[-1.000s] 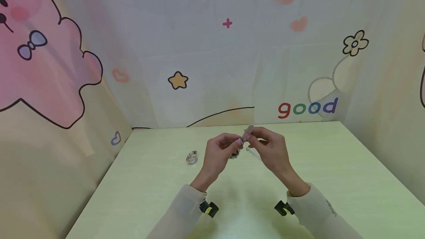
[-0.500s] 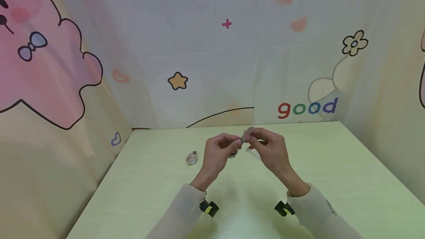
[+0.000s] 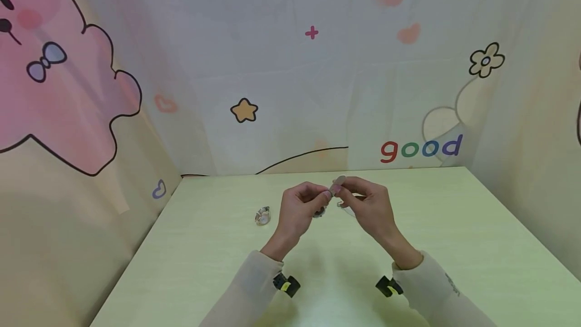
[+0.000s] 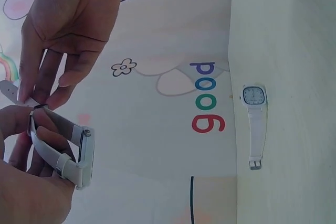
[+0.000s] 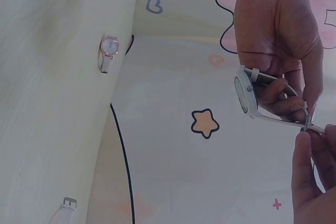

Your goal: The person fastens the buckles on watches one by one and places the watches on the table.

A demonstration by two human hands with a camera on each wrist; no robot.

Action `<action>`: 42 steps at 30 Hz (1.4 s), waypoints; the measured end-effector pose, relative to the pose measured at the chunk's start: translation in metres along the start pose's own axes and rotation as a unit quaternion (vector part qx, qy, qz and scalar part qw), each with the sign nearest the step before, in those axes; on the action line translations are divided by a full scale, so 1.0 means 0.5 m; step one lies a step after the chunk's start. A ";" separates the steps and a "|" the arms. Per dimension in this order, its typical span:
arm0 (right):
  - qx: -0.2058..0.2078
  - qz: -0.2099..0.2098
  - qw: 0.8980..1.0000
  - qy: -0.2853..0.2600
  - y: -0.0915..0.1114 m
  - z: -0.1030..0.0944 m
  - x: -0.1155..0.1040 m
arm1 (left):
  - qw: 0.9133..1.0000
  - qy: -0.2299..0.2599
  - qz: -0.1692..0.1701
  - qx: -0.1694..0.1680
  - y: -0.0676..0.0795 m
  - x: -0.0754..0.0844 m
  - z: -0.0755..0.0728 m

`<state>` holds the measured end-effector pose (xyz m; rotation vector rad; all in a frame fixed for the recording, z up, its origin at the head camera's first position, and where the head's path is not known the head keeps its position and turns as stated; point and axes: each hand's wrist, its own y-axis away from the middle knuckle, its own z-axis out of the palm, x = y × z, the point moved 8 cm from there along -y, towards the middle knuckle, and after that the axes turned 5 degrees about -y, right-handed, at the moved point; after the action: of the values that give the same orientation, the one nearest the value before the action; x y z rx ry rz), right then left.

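Note:
A wristwatch (image 4: 86, 156) with a white case and pale strap is held up above the table, its strap bent into a loop. My left hand (image 3: 296, 211) pinches the strap at the buckle, with some fingers inside the loop in the left wrist view. Thumb and fingers of my right hand (image 3: 373, 207) pinch the strap near its free end (image 3: 338, 182), which sticks up past the fingertips. Both hands' fingertips nearly meet at the buckle (image 5: 306, 123). From the right wrist, the watch's round-edged face shows at a steep angle. Fingers partly hide the buckle.
On the pale green table (image 3: 204, 266), a rose-gold watch (image 3: 262, 216) with a light strap lies left of my hands. A white watch (image 4: 255, 124) lies stretched out beyond the right hand, which partly covers it in the head view. A printed curtain (image 3: 281, 64) stands behind.
Both hands stay nearly in place, still pinching the strap. The strap's free end has dipped slightly between the right fingers.

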<state>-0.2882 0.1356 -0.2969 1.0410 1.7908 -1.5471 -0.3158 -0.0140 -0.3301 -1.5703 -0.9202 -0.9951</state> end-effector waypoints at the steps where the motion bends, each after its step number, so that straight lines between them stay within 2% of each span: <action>1: -0.002 0.003 1.000 -0.004 -0.001 0.000 0.008 | 1.000 0.003 -0.004 0.001 0.000 -0.001 0.000; 4: -0.012 0.001 1.000 -0.018 -0.002 0.000 0.017 | 1.000 0.013 -0.010 0.003 0.000 0.000 0.000; 8: -0.045 -0.001 0.998 -0.043 -0.001 0.007 0.019 | 1.000 0.023 -0.018 0.008 0.000 0.002 -0.002; 12: -0.070 -0.007 0.996 -0.047 0.001 0.015 0.018 | 0.998 0.044 -0.032 0.008 0.001 0.001 -0.002; 18: -0.064 -0.023 0.998 -0.003 -0.002 0.016 0.020 | 0.997 0.072 -0.043 0.000 -0.003 -0.005 -0.001; 25: -0.058 -0.026 0.997 0.041 0.002 0.020 0.027 | 0.996 0.057 -0.070 -0.017 -0.002 -0.015 -0.001; 33: -0.061 -0.036 0.997 0.043 0.005 0.027 0.027 | 0.995 0.050 -0.071 -0.037 0.000 -0.010 -0.003; 36: -0.059 -0.040 0.996 0.044 0.005 0.027 0.027 | 0.995 0.058 -0.061 -0.058 0.001 -0.011 -0.001; 40: -0.057 -0.026 0.997 0.037 0.005 0.021 0.028 | 0.992 0.048 -0.036 -0.113 0.006 -0.011 0.004; 42: -0.059 -0.015 0.998 0.025 0.003 0.019 0.027 | 0.991 0.033 -0.026 -0.130 0.009 -0.009 0.004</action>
<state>-0.2949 0.1290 -0.3106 1.0097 1.9148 -1.4258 -0.3129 -0.0134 -0.3360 -1.7242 -0.8137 -1.2353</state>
